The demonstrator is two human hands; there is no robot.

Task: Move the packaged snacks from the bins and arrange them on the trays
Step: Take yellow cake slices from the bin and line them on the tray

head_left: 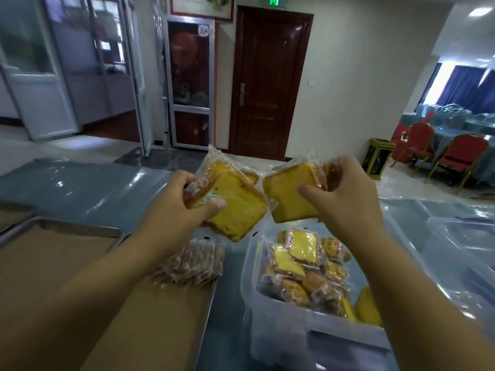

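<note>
Slippage threatens: left hand (184, 207) pinches seemingly two stacked cake packets (235, 207), right hand (340, 194) another packet (292, 194), above bin (251, 279).

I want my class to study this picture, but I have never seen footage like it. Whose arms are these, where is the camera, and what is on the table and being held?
There is one picture, taken by a camera worn on a person's head, looking forward and down, so the two bare arms are the wearer's own. The left hand grips a few wrapped yellow cake slices; the right hand holds another wrapped slice, raised above the table. Below sits a clear plastic bin full of packaged snacks. To its left lies a metal tray with a row of brown packets on it.
</note>
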